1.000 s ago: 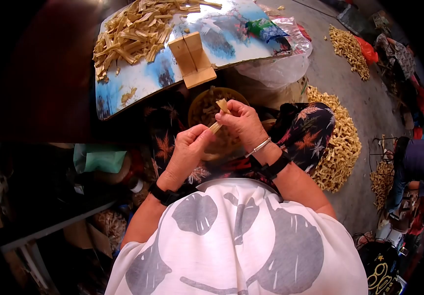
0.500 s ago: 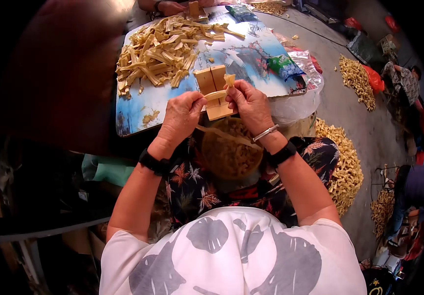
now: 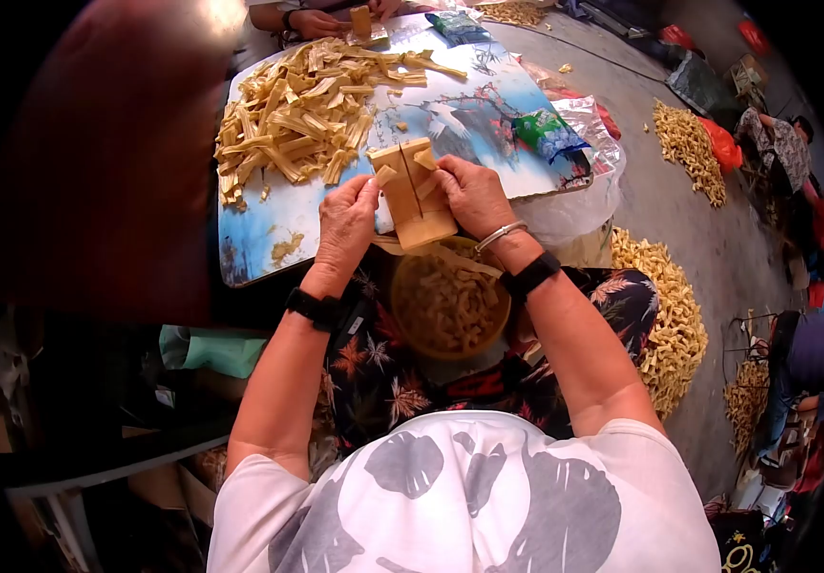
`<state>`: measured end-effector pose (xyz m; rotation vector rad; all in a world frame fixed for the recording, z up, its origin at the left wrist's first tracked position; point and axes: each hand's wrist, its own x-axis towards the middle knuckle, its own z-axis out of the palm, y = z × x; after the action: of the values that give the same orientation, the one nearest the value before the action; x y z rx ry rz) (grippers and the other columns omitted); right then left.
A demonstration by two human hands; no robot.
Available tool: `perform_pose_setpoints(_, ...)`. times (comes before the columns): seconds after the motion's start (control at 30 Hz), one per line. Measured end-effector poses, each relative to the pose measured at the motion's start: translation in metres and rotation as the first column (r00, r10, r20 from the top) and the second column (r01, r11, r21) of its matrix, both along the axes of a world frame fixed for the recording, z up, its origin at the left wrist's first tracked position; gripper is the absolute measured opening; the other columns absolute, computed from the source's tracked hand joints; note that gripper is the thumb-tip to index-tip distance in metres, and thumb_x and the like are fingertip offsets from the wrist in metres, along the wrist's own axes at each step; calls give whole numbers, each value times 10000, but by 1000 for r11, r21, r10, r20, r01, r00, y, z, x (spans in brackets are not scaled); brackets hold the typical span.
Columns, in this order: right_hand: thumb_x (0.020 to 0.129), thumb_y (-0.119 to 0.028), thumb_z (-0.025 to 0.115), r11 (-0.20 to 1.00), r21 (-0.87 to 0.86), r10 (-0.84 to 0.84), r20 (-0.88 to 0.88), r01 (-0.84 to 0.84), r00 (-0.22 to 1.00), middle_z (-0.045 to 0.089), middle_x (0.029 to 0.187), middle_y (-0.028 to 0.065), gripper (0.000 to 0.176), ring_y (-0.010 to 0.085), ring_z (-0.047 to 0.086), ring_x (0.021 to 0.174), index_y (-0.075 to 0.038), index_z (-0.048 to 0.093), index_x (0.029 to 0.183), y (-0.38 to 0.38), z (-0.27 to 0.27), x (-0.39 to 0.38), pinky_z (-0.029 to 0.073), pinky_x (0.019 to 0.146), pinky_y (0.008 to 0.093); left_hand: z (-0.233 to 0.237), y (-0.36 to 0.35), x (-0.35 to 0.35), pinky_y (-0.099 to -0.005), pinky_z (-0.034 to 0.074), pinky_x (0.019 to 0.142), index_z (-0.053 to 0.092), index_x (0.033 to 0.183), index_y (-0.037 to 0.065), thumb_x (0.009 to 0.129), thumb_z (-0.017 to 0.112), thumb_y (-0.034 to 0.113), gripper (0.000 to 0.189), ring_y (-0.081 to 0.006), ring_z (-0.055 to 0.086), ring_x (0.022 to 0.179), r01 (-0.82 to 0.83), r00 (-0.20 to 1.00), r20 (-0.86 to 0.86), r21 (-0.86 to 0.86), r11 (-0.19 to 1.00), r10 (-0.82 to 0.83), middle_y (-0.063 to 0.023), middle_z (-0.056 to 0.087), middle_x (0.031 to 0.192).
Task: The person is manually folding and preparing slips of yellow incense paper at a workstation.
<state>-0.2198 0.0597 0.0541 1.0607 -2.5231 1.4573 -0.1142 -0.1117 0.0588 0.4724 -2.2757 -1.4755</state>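
Observation:
A wooden block with a dark slit down its middle and a ledge at its foot stands at the table's near edge, between my hands. My left hand pinches a short pale-yellow dried strip at the block's left side. On the other side, my right hand has thumb and fingers closed on another dried strip piece. Below the block, a round bowl of short yellow pieces sits between my legs. A long flat pale strip crosses over its far rim.
A heap of long dried strips covers the far left of the painted table. A green-blue packet lies at its right edge. Across the table are another person's hands. Piles of cut pieces lie on the floor to the right.
The strip that spanned between my hands in front of the block now shows as separate pieces, one in each hand. My hands are farther apart, and the block's face shows more fully.

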Motion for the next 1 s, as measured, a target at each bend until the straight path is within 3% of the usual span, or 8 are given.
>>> perform_pose_setpoints(0.13, 947, -119, 565, 990, -119, 117, 362, -79, 925, 671, 764, 109, 149, 180, 644, 661, -9, 600, 1041, 41, 11, 41, 517, 635, 310, 8, 3, 34, -201, 432, 689, 670, 1069, -14, 992, 533, 121, 207, -57, 517, 707, 128, 986, -151, 443, 887, -67, 19, 605, 794)
perform_pose_setpoints(0.23, 928, -107, 587, 981, -138, 181, 415, -135, 892, 662, 782, 129, 149, 220, 641, 669, -15, 590, 1046, 70, -5, 80, 512, 643, 322, 7, 14, 57, -204, 463, 749, 672, 1080, -7, 962, 604, 123, 188, -71, 593, 807, 75, 990, -136, 334, 940, -31, -22, 684, 932)
perform_pose_setpoints(0.37, 872, -196, 678, 974, 121, 176, 123, -190, 977, 657, 896, 180, 252, 362, 639, 828, -44, 611, 1061, 85, -59, 103, 507, 734, 421, 2, 30, 77, -227, 501, 760, 678, 1074, 3, 950, 634, 131, 183, -82, 618, 833, 70, 995, -97, 359, 931, -38, -32, 696, 984)
perform_pose_setpoints(0.6, 819, -87, 702, 984, -146, 91, -60, -99, 994, 561, 831, 140, 194, 345, 604, 827, -45, 640, 999, 53, -10, 129, 507, 728, 397, -3, 90, 98, -243, 530, 753, 659, 1054, 9, 963, 600, 97, 139, -90, 629, 828, 187, 977, -175, 457, 870, -118, -34, 674, 947)
perform_pose_setpoints(0.7, 827, -63, 679, 981, -190, 47, 27, -41, 999, 568, 832, 139, 113, 330, 599, 795, -34, 642, 930, 61, -8, 129, 497, 707, 377, 7, 102, 115, -251, 530, 749, 650, 1058, 16, 976, 583, 120, 149, -112, 640, 812, 65, 992, -126, 440, 896, -10, -48, 677, 915)
perform_pose_setpoints(0.87, 879, -76, 637, 953, -247, 208, 116, -175, 971, 595, 794, 138, 54, 323, 605, 724, -26, 633, 897, 80, -5, 155, 488, 635, 373, -26, 94, 134, -295, 524, 737, 642, 1018, 74, 959, 630, 319, 251, -127, 627, 764, -184, 895, 277, 944, 275, -349, -36, 659, 838)
perform_pose_setpoints(0.93, 914, -108, 618, 933, -264, 283, 114, -245, 952, 614, 780, 140, 91, 312, 616, 696, -18, 628, 914, 85, -13, 170, 494, 611, 368, -12, 110, 131, -279, 519, 689, 638, 1041, 64, 955, 637, 300, 251, -116, 615, 731, -158, 916, 241, 951, 265, -320, -29, 653, 821)
perform_pose_setpoints(1.0, 915, -103, 615, 938, -283, 315, 455, -200, 833, 610, 773, 144, 94, 325, 612, 705, -11, 621, 936, 96, -10, 186, 499, 631, 374, -17, 111, 130, -240, 485, 582, 635, 1076, 36, 951, 641, 213, 218, -91, 587, 684, -67, 913, 189, 944, 322, -361, -18, 639, 814)
